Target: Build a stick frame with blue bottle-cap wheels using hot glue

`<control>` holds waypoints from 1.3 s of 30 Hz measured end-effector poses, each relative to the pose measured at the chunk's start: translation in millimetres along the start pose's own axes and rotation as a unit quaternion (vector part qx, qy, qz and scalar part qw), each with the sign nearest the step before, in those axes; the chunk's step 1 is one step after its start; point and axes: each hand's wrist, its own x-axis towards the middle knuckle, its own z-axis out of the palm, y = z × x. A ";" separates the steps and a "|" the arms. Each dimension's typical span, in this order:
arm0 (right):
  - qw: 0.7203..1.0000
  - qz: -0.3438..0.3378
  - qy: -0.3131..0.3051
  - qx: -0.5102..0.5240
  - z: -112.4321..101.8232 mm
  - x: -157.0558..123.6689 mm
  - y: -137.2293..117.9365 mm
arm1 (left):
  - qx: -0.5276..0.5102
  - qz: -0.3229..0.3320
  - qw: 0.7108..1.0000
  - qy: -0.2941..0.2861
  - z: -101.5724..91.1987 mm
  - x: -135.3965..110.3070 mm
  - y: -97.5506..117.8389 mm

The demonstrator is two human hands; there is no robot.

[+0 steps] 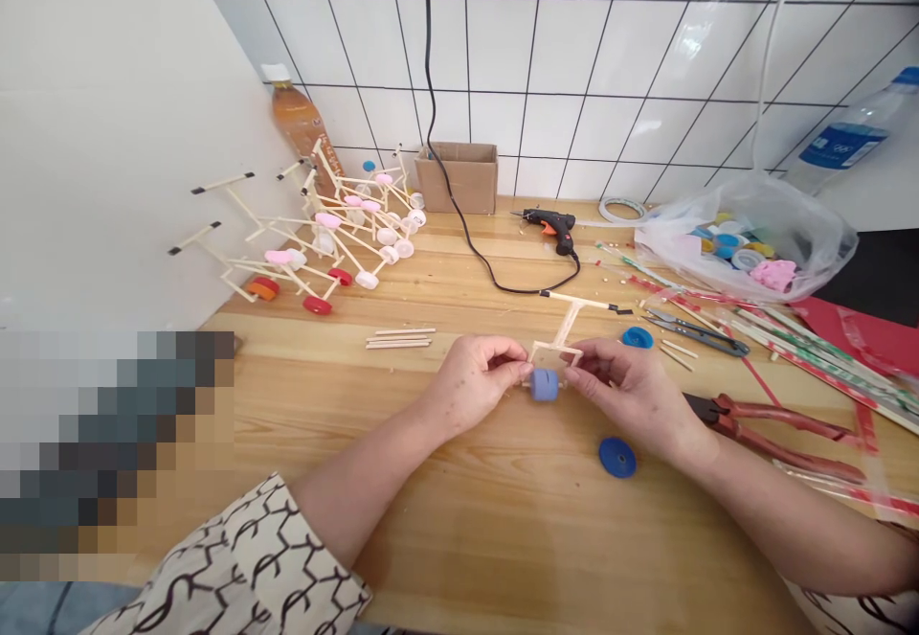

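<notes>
We saw a pale stick frame [567, 325] with a black-tipped crossbar [581, 301] towards one o'clock and a blue, slitted cylinder [544, 386] at six. It sat between our hands: the left hand [482, 381] pinched its nine o'clock side, the right hand [623, 384] its three o'clock side. Both hid the gripped spots; we could not tell whether the cylinder touched the tabletop [466, 539].

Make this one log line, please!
left hand: holding stick frame; right hand: holding frame's other side; blue-purple wheel: between hands; glue gun: on table
</notes>
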 end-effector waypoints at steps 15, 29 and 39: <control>0.998 -0.009 -0.041 -0.055 0.0 0.1 -1.7 | -0.032 -0.032 0.999 -0.011 -1.4 -1.1 -0.7; 0.997 0.000 -0.046 -0.055 1.6 -0.4 -1.5 | -0.046 -0.080 0.996 -0.008 0.0 -5.7 3.3; 0.998 0.001 -0.049 -0.037 1.7 -1.0 -1.3 | -0.062 -0.096 0.993 -0.007 2.4 -8.2 5.1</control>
